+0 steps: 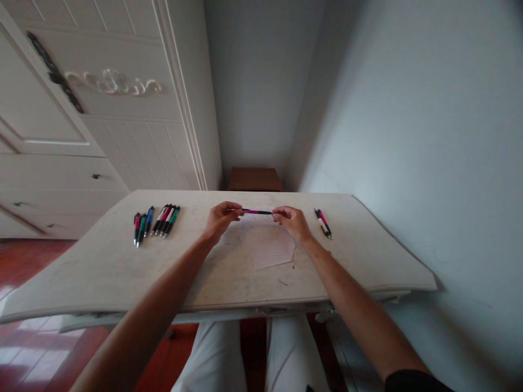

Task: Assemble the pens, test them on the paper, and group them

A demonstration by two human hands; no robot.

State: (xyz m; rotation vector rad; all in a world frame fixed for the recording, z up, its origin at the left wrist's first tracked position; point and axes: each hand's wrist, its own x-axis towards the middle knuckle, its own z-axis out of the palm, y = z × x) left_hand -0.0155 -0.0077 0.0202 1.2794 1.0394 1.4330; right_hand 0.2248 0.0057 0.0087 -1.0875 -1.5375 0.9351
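Observation:
A pink-and-black pen lies level between my two hands, above the far part of the desk. My left hand pinches one end of it, and the fingers of my right hand close on the black end. Under the pen rests a sheet of lined paper with a torn-looking edge. To the left, several pens in pink, white and green lie side by side, next to another small group of pens in red, green and blue. Two pens, one pink and black, lie at the right.
The white desk has a worn, stained top. A white cabinet stands at the left, and a pale wall runs along the right. Behind the desk is a brown wooden piece. Small dark bits lie near the front edge.

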